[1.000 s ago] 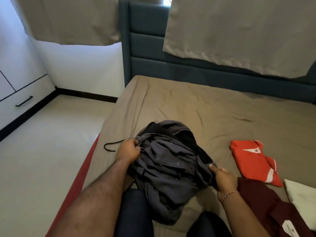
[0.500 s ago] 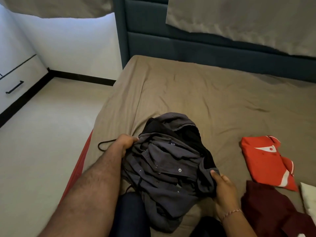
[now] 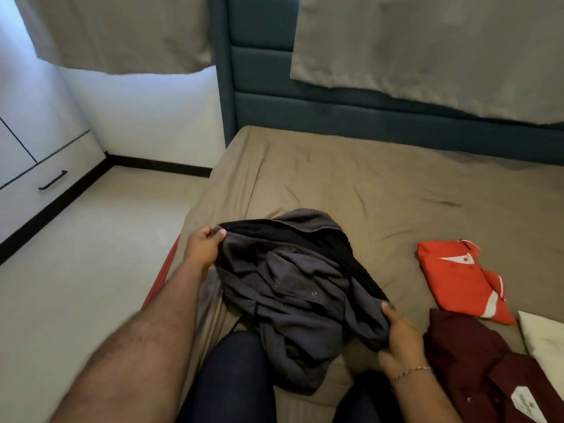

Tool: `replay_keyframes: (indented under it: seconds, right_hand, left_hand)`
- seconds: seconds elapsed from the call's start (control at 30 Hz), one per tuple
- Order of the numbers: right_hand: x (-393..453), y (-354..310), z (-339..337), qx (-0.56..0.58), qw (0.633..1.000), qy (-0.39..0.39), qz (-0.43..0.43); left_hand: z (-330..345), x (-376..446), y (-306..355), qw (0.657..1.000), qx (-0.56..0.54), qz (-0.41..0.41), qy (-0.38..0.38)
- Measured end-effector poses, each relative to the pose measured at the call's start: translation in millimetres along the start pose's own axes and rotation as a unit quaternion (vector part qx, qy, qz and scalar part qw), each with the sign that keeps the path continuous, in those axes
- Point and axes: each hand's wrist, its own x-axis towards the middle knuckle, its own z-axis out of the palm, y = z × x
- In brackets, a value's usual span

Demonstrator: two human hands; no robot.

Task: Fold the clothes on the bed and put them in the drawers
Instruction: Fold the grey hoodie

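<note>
A crumpled dark grey garment with snap buttons and a black lining (image 3: 299, 288) lies bunched on the near part of the bed (image 3: 351, 184). My left hand (image 3: 203, 248) pinches its upper left edge, lifted off the sheet. At the lower right my right hand (image 3: 399, 337) grips the garment's right edge. A folded red shirt (image 3: 457, 279) lies to the right on the brown sheet. Next to it, nearer me, sits a maroon shirt (image 3: 476, 367). White drawers with a black handle (image 3: 53, 180) stand at the far left.
A white cloth or pillow corner (image 3: 546, 340) shows at the right edge. The teal padded headboard (image 3: 305, 111) backs the bed, with curtains (image 3: 427, 47) hanging over it. Pale floor (image 3: 85, 254) lies between bed and drawers. My dark-trousered knees (image 3: 232, 383) press against the bed's near edge.
My left hand has risen and shifted to the garment's black-lined top edge, pulling it up and outward. The right hand keeps its hold on the right edge. The camera tilted up.
</note>
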Motion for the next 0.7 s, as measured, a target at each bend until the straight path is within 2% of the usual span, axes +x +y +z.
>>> replay_keyframes:
  seconds: [0.1,0.2,0.27,0.33,0.43,0.53,0.6,0.7]
  right_hand:
    - [-17.2,-65.0,8.1,0.032,0.996,-0.045,-0.07]
    - [-50.1,-155.9,35.2,0.049,0.975,-0.09,-0.197]
    - [-89.7,-214.1,54.5,0.069,0.949,-0.132,-0.277]
    - [-125.8,-262.4,70.0,0.087,0.923,-0.162,-0.339]
    - [-183.3,-338.6,76.2,0.116,0.887,-0.16,-0.417]
    - [-231.8,-400.4,74.5,0.119,0.858,-0.116,-0.486]
    - [-255.2,-427.3,71.2,0.107,0.841,-0.113,-0.518]
    - [-266.0,-446.8,57.0,0.075,0.847,-0.137,-0.508]
  left_hand:
    - [-4.4,-6.8,62.3,0.99,0.047,0.133,-0.006]
    - [6.4,-29.0,164.6,0.953,0.092,0.287,-0.03]
    - [14.6,-56.8,239.1,0.925,0.078,0.371,-0.026]
    - [16.6,-79.2,302.2,0.906,0.032,0.422,-0.002]
    - [-3.0,-107.9,394.7,0.89,-0.085,0.447,0.034]
    - [-35.3,-130.2,462.5,0.894,-0.14,0.423,0.032]
    - [-49.2,-142.9,491.5,0.903,-0.176,0.392,-0.02]
    - [-65.4,-147.6,506.4,0.898,-0.187,0.369,-0.15]
